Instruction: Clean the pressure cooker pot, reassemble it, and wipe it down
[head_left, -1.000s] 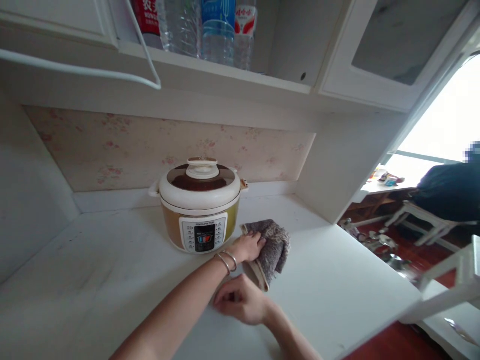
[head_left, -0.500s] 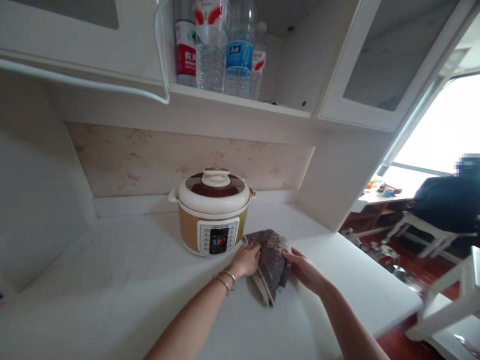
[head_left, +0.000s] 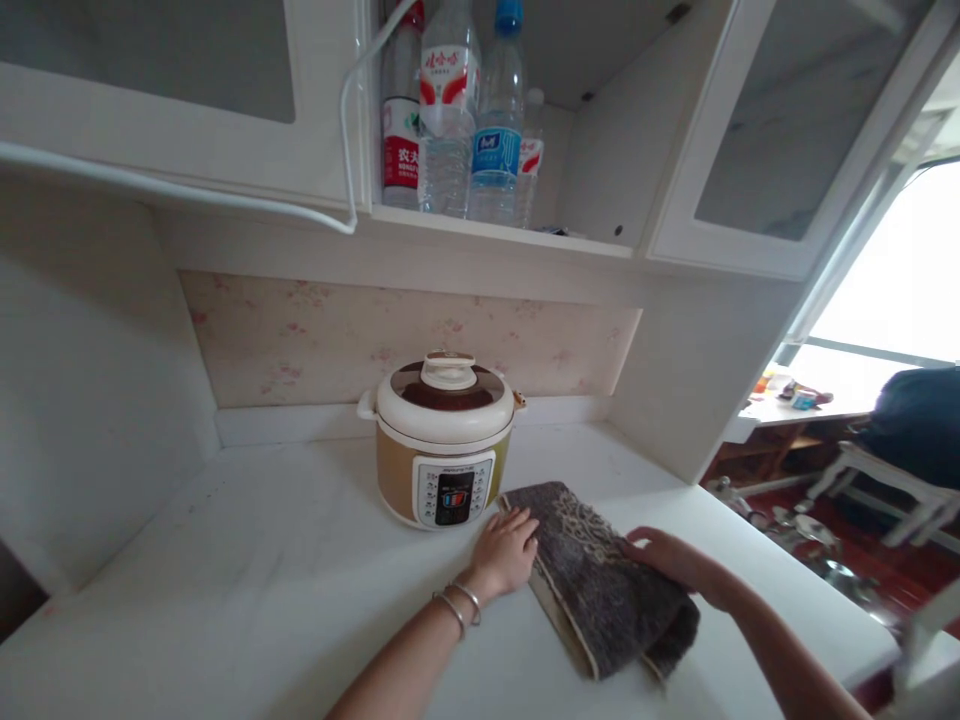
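Observation:
A grey-brown cloth (head_left: 600, 580) with a frayed, cream-patterned strip lies folded over itself on the white countertop (head_left: 300, 600). My left hand (head_left: 506, 550), two bangles at its wrist, rests with its fingers flat on the cloth's left edge. At the right side of the cloth, my right hand (head_left: 671, 560) has its fingers curled on the fold, thumb against the fabric; the fingertips are partly hidden. Just behind my left hand stands an electric pressure cooker (head_left: 442, 440), cream and gold with a brown lid top, lid on and control panel facing me.
Above hangs a white cabinet (head_left: 180, 110), its open shelf holding several plastic bottles (head_left: 495, 160). A white cable (head_left: 225, 200) droops beneath it. To the right, beyond the counter's edge, are a white stool (head_left: 877, 480), metal pots (head_left: 806, 530) on the floor and a dark-clothed person (head_left: 919, 420).
The cloth has been spread wider toward the right and front. My right hand has moved right with its side of the cloth, while my left hand stays on the left edge. The view has shifted slightly.

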